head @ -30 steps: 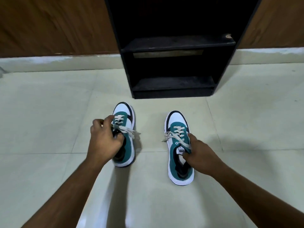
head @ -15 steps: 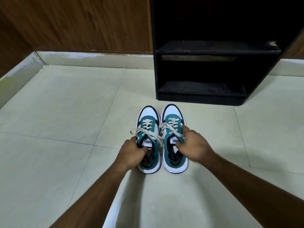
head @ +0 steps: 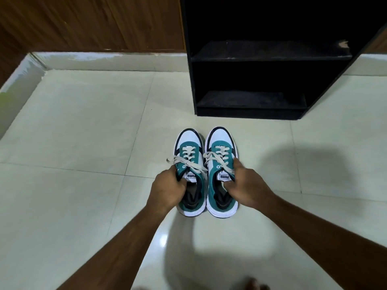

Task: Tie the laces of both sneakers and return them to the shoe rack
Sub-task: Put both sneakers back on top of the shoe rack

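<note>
I see tiled floor (head: 83,126) w/ black shoe rack (head: 251,57) at far wall, both shelves bare. Open floor to left & near side. Two teal/white sneakers side by side just in front of rack, toes toward it. Left hand (head: 167,189) clamps collar of left sneaker (head: 189,143), thumb inside. Right hand (head: 245,185) grips right sneaker (head: 219,139) same way. Laces (head: 188,162) loose, untied. Tongue labels read PUMA.
</note>
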